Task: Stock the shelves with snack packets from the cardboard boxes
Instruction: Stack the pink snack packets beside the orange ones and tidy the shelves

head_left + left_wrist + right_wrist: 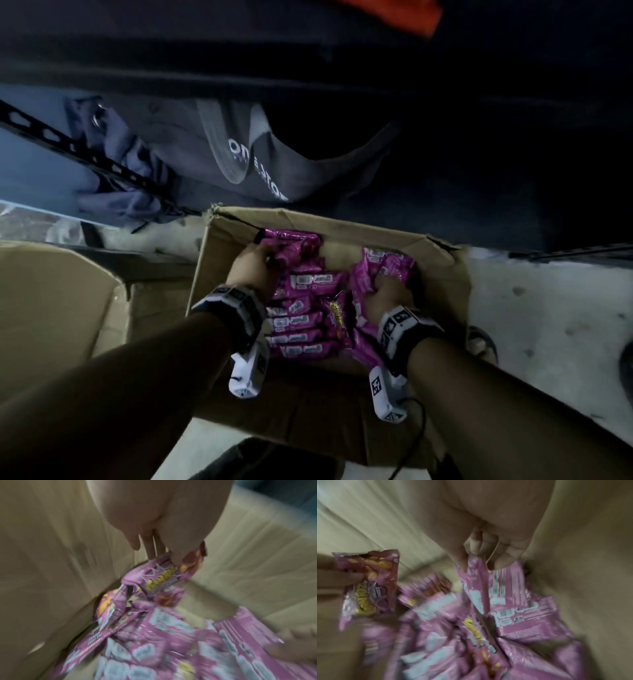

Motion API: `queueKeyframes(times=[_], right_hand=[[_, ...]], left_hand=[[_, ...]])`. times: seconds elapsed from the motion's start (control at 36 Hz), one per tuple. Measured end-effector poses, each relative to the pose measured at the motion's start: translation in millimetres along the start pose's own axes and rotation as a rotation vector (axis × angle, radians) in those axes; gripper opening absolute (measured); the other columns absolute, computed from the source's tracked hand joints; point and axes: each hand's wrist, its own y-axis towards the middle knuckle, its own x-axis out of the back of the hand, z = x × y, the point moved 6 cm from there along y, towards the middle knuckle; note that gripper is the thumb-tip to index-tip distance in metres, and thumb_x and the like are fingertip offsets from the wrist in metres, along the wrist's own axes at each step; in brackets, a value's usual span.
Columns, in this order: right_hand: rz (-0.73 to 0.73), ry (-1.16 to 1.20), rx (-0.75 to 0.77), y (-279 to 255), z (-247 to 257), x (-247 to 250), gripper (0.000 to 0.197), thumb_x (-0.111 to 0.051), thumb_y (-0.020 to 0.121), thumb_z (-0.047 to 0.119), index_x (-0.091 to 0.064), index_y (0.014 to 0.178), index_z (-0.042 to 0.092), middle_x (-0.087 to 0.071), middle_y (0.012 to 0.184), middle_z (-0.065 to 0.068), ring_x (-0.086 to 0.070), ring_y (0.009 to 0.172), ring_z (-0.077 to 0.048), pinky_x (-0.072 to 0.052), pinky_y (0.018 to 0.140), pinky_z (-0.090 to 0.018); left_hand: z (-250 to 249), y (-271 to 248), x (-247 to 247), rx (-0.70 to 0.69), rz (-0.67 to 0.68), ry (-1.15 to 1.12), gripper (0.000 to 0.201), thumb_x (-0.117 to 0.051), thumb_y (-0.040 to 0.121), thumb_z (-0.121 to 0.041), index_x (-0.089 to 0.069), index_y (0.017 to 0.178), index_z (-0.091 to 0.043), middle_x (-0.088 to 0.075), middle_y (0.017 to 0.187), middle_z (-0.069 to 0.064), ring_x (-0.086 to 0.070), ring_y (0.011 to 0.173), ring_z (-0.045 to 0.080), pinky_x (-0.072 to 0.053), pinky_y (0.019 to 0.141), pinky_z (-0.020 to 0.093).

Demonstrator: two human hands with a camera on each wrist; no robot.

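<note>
Both hands are working inside the open cardboard box (442,274) of purple snack packets (301,322).

The left hand (253,270) is pinching 1 packet far left; the right hand (383,294) is gripping another (only the blurred wrist views are showing fingertips (501,559)).

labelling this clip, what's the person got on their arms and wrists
Both forearms are bare, no sleeves. Each wrist carries a black band with white square-patterned marker tiles: left band, right band. A white camera block hangs beneath each, and a thin black cable trails from the right one.
</note>
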Motion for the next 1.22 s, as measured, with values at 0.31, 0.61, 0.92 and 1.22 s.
queueKeyframes(times=[0.31, 0.61, 0.92, 1.22], right_hand=[[-0.19, 0.026, 0.278, -146.0, 28.1, 148.9, 0.016, -0.064, 0.089, 0.027, -0.068, 0.103, 0.022, -0.07, 0.099, 0.0, -0.065, 0.096, -0.025, -0.053, 0.087, -0.032], [-0.256, 0.187, 0.563, -234.7, 32.7, 324.3, 0.01, -0.074, 0.081, 0.021, -0.069, 0.083, 0.029, -0.071, 0.072, 0.01, -0.067, 0.066, -0.008, -0.055, 0.063, -0.03], [-0.348, 0.444, 0.579, -253.5, 7.8, 447.0, 0.013, -0.075, 0.084, 0.009, -0.077, 0.084, 0.022, -0.076, 0.076, 0.002, -0.071, 0.071, -0.014, -0.057, 0.068, -0.033], [-0.653, 0.652, 0.337, -194.0, -17.3, 489.7, 0.007, -0.075, 0.085, 0.027, -0.076, 0.092, 0.025, -0.073, 0.084, 0.007, -0.068, 0.069, -0.006, -0.056, 0.063, -0.018]], left_hand=[[-95.8, -119.9, 97.5, -0.162, 0.051, -0.018, 0.016, -0.064, 0.092, -0.024, -0.062, 0.106, -0.02, -0.072, 0.09, 0.0, -0.069, 0.087, 0.027, -0.043, 0.072, 0.026], [-239.0, -180.9, 173.3, -0.549, 0.13, -0.003, 0.014, -0.061, 0.098, -0.03, -0.049, 0.095, -0.024, -0.062, 0.074, -0.003, -0.061, 0.069, 0.018, -0.041, 0.061, 0.033], [-368.1, -196.5, 205.9, -0.815, 0.08, -0.104, 0.02, -0.051, 0.104, -0.019, -0.059, 0.123, -0.015, -0.065, 0.108, -0.003, -0.063, 0.101, 0.015, -0.042, 0.083, 0.025], [-432.0, -131.6, 210.2, -0.513, -0.144, -0.14, 0.039, -0.045, 0.105, -0.029, -0.045, 0.143, -0.018, -0.069, 0.12, 0.018, -0.066, 0.108, 0.038, -0.052, 0.09, 0.04]])
